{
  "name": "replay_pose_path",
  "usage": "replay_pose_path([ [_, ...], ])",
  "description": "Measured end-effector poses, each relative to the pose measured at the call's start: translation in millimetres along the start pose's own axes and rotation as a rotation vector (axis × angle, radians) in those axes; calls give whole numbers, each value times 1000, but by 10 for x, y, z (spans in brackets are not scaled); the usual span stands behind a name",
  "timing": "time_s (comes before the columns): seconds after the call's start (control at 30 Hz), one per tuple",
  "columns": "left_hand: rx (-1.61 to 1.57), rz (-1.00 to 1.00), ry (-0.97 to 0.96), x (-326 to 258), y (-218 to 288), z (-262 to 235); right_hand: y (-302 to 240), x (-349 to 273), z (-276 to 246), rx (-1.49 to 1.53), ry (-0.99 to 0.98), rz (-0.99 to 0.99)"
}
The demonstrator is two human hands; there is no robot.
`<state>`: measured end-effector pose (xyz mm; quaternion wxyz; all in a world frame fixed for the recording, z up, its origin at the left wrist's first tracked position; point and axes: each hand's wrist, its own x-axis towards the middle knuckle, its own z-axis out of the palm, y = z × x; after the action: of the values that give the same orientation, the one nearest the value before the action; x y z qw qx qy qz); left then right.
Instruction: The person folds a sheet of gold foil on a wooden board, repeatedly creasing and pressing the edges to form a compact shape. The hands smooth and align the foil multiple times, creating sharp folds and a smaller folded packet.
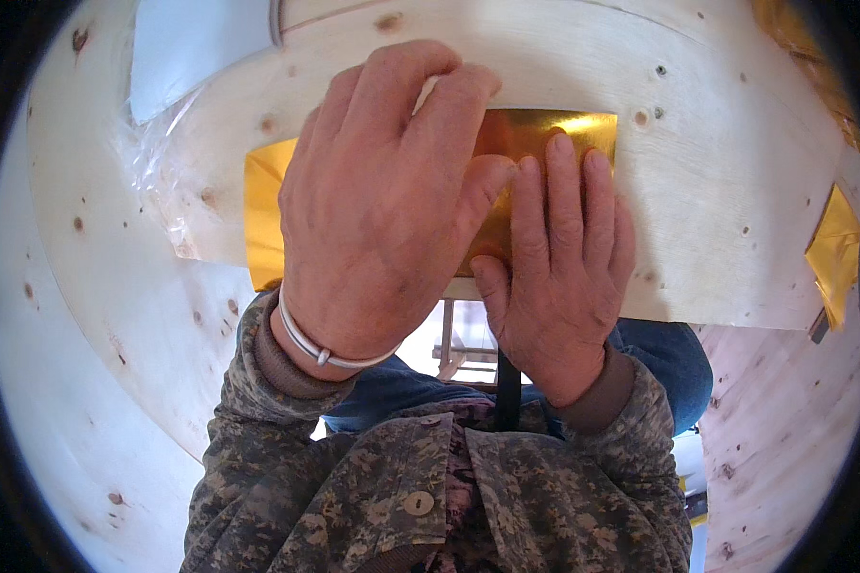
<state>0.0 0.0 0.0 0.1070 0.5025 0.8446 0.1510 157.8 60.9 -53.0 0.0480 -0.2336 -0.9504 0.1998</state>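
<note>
A shiny gold foil sheet (pixel 266 205) lies on the pale wooden board in front of me, close to its near edge. My left hand (pixel 382 181) is over the middle of the sheet with its fingers curled; their tips are turned under, and anything in them is hidden. The left thumb points right and meets the fingers of my other hand. My right hand (pixel 564 248) rests palm down on the right part of the foil, fingers stretched out flat. Much of the sheet is covered by both hands.
The knotted wooden board (pixel 707 220) stretches around the work. At the upper left lies a white sheet (pixel 201 53) beside crumpled clear plastic (pixel 162 153). More gold foil (pixel 834 253) sits at the right edge, and another gold piece (pixel 793 33) at the upper right.
</note>
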Motion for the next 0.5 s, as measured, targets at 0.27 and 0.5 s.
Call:
replay_pose_path([
  [0.27,74,37,6,-52,-6,187,1,3,-52,-106,-100,-21],
  [0.5,45,77,59,-72,-42,219,-22,4,-60,-102,-107,-6],
])
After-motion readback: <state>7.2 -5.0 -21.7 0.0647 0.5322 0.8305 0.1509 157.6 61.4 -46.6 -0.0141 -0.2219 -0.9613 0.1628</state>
